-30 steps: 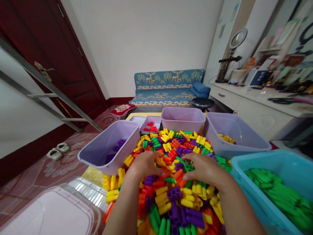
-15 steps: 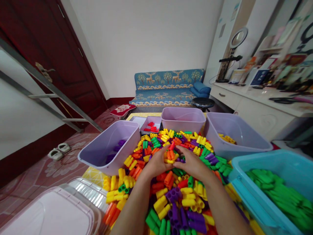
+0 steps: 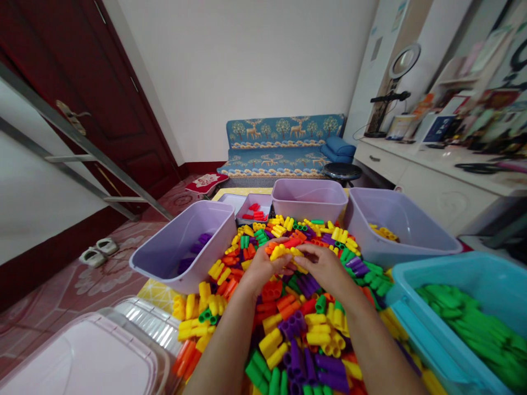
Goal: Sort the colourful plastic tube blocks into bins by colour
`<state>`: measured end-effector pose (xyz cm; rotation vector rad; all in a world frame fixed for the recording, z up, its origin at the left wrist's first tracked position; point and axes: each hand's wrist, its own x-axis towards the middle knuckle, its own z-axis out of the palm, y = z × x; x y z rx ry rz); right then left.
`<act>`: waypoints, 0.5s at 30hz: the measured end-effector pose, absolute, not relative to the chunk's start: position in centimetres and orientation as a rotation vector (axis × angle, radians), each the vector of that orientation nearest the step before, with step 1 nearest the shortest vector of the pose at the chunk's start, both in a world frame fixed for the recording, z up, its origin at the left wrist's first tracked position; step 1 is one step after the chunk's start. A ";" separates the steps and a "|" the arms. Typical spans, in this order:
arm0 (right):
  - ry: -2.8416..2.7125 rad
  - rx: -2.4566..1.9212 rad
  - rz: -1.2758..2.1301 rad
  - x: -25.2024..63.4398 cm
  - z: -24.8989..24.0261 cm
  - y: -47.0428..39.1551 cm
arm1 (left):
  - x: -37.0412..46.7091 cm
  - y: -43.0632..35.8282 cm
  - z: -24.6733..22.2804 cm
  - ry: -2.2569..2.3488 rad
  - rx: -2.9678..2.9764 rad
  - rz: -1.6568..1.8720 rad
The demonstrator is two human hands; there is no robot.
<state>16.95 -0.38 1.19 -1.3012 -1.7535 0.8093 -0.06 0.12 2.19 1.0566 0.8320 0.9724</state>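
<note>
- Left of the turquoise tub (image 3: 488,277), two bare hands met over a heap of coloured plastic pieces (image 3: 293,325), shaped like short tubes joined side by side.
- Farther from the tub, the left hand (image 3: 261,269) was curled around some yellow pieces (image 3: 281,251) at the heap's surface or just above it.
- Nearer the tub, the right hand (image 3: 327,270) had its fingertips closed on the same yellow cluster; how many pieces each gripped could not be told.
- Just beyond that cluster, also left of the tub, sat a red-orange piece (image 3: 293,240); whether it was held was unclear.
- The yellow pieces looked light, stiff and hard to break, their smooth walls likely to slide against one another. A pinch across the outer tubes, away from the open ends, seemed the surest hold; a loose handful would probably have spilled.
- Inside the tub lay green pieces (image 3: 465,318).
- Behind the tub, a nearby lilac bin (image 3: 415,219) contained more yellow ones.
</note>
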 end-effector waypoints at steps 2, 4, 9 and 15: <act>-1.780 -1.319 0.781 16.8 1.7 -0.7 | -0.1 0.2 2.2 0.858 1.060 0.979; -1.827 -1.331 0.763 16.7 2.3 -1.1 | -0.2 0.2 2.3 0.904 1.077 0.987; -1.851 -1.374 0.678 17.7 3.1 -1.3 | -0.3 0.3 2.2 1.007 1.109 0.975; -1.364 -1.350 0.858 19.5 2.8 -0.8 | -0.2 0.2 2.0 0.999 1.107 1.007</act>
